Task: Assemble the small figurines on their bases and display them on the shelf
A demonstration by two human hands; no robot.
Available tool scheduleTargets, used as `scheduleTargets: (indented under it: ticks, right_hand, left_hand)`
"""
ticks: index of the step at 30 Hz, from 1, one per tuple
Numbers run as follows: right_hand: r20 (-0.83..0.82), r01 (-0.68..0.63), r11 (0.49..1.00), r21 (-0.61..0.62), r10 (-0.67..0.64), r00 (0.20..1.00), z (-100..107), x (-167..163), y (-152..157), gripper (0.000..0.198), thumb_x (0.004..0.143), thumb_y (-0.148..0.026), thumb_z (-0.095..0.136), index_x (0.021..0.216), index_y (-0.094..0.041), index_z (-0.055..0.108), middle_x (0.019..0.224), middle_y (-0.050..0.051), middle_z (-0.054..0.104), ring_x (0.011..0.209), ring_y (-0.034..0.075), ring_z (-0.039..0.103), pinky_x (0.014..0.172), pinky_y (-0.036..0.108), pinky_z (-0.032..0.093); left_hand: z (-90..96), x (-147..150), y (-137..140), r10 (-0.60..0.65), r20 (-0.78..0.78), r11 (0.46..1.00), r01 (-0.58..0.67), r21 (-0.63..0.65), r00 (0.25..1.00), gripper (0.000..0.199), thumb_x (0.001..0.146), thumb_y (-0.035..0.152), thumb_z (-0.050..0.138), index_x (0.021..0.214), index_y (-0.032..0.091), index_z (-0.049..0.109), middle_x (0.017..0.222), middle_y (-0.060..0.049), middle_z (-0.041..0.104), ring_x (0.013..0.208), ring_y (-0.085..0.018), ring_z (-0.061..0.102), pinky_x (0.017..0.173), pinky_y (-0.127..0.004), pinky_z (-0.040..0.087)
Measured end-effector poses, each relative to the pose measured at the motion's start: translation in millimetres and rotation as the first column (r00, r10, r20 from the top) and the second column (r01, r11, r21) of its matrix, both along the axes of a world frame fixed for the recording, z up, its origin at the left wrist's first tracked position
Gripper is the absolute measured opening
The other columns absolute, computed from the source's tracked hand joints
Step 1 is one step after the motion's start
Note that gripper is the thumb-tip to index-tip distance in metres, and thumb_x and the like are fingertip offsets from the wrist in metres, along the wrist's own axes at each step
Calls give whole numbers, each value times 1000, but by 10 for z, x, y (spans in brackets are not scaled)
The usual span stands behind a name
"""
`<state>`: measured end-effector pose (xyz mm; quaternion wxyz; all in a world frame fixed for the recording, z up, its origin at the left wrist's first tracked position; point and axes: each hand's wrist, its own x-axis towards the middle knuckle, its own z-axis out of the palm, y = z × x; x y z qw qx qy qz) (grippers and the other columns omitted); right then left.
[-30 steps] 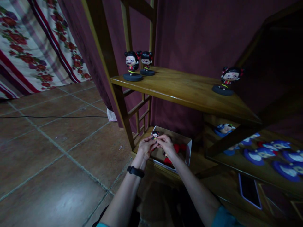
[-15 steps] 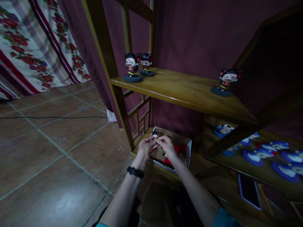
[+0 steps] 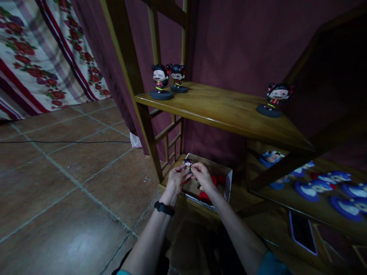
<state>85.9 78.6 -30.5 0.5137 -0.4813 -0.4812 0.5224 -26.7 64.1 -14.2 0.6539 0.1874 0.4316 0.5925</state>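
Observation:
A small black-haired figurine is held upright over the left part of a white cardboard box. My left hand, with a dark band on the wrist, grips it from the left and below. From the other side, the fingers of my right hand pinch its right edge. Inside the box lie more figurines with red parts, partly hidden by my right forearm. The held figurine's base is largely covered by my fingers.
Overhead, a wooden shelf carries two similar figurines at its left end and another figurine at its right. Several blue figurines lie on a lower shelf to the right, above a phone. A wooden post stands left of the box.
Almost nothing differs. Both hands still hold the figurine over the box, and the view has shifted very slightly.

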Motion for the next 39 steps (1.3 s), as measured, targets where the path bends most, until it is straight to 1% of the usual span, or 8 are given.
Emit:
scheduleTargets:
  ticks: [4,6,8,13,17,22,33,39]
  right_hand:
    - [1,8,999,50,-8,1000,30,23,24,23,66,-31,61,88,-23,57,89,1,61,78,14,60,67,27,52]
    - [9,-3,994,105,2,1000,56,35,40,28,66,-28,63,93,-23,57,93,2,62,85,15,60,78,29,50]
    - [14,-23,988,150,21,1000,85,42,49,34,66,-27,64,99,-24,57,98,3,63,89,16,59,82,31,48]
    - [53,-88,974,209,79,995,113,62,35,39,70,-31,62,107,-24,54,98,4,64,86,17,61,76,30,51]
    - [188,-93,961,262,44,981,55,92,52,35,72,-31,60,105,-24,55,88,2,65,76,16,61,68,28,51]
    - [253,-70,952,297,-8,967,-31,109,113,31,71,-28,61,101,-24,54,90,1,65,76,15,61,68,27,50]
    - [231,-60,954,294,-10,973,-5,100,61,27,71,-28,60,96,-23,54,91,1,64,78,15,61,71,28,50]
    - [184,-65,952,299,9,983,84,84,12,27,72,-30,60,98,-23,55,88,2,64,80,16,60,72,30,50]
  left_hand:
    - [-3,0,-1,22,-50,999,-21,27,999,27,64,-4,66,88,8,62,77,-8,66,61,-13,64,58,-24,56]
    - [-6,4,0,23,-93,999,-18,50,995,29,63,-3,67,89,8,62,76,-7,66,59,-12,63,57,-23,55]
    - [-12,14,2,37,-149,996,-24,83,988,30,62,-1,68,90,8,63,74,-6,66,57,-11,62,55,-22,53]
    - [-21,50,5,102,-276,987,-62,149,956,33,58,7,72,90,9,64,66,-2,63,52,-9,59,51,-21,50]
    - [4,61,-9,126,-319,983,-75,169,939,32,59,13,73,89,8,64,66,-1,63,51,-9,57,49,-21,49]
    - [16,64,-34,129,-314,981,-75,179,941,33,58,19,74,88,9,64,67,-3,64,52,-9,58,52,-22,50]
    - [-43,70,-37,193,-358,971,-124,207,914,29,59,19,73,85,9,65,68,-4,67,48,-9,56,46,-19,44]
    - [9,90,-82,198,-251,970,-153,188,948,32,57,18,75,86,9,65,71,-6,68,54,-10,60,52,-21,48]
